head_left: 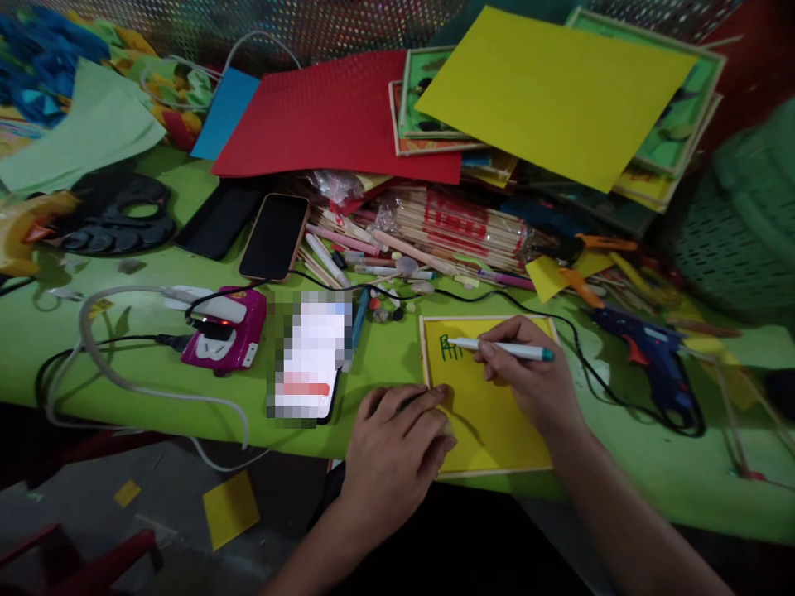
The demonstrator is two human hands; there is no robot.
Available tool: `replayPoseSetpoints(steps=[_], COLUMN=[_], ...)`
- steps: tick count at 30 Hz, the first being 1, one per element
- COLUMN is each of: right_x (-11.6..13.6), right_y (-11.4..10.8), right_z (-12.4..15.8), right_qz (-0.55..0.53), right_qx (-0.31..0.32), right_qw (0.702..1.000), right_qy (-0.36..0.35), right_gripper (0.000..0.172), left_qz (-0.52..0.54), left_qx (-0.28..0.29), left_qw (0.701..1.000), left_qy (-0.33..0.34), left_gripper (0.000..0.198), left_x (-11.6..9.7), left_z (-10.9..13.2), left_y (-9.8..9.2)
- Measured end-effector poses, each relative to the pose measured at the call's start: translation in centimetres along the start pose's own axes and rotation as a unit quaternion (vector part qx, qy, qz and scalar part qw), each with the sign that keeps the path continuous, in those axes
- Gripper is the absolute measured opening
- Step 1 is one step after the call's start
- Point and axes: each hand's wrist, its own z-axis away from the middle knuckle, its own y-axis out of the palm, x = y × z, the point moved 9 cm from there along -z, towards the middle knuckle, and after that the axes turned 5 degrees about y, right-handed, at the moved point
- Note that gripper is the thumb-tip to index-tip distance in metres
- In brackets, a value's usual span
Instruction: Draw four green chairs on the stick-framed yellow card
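Note:
My right hand (527, 372) pinches a white marker pen (503, 347) with a green end. The pen's tip touches green strokes near the top left of a yellow sheet (490, 430), which has a thin pale wooden frame around it. My left hand (397, 439) lies over the frame's left edge, fingers loosely bent and a little apart, fingertips on the yellow surface. Part of that edge is hidden under it. Left of the frame lies a lit phone (310, 356), its screen blurred out.
A pink power strip (227, 331) with cables sits at the left. A blue glue gun (652, 356) lies right, its black cord running behind the frame. Behind are a dark phone (274, 236), bundled sticks (460, 219), red sheet (335, 116), large yellow sheet (552, 91) and green basket (739, 215).

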Motion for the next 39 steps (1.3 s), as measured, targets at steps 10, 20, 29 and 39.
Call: replayPoseSetpoints(steps=[10,20,29,39], right_x=[0.25,0.12,0.67,0.19], right_y=[0.32,0.00,0.04,0.31], right_z=[0.03,0.01,0.03,-0.05], right_qz=[0.021,0.016,-0.002,0.021], right_qx=[0.006,-0.016,-0.011,0.001], right_qw=[1.000,1.000,1.000,1.000], right_qy=[-0.005,0.003,-0.007,0.001], right_gripper=[0.022,0.019,0.023,0.021], left_qz=[-0.007,-0.004,-0.009,-0.005], left_qx=[-0.003,-0.005,-0.010,0.001], left_qw=[1.000,1.000,1.000,1.000], left_qy=[0.004,0.006,0.007,0.004], left_gripper=[0.007,0.006,0.006,0.007], left_x=[-0.13,-0.16,-0.18,-0.07], left_z=[-0.12,-0.11,-0.13,-0.08], left_y=[-0.16,-0.19,-0.29,-0.02])
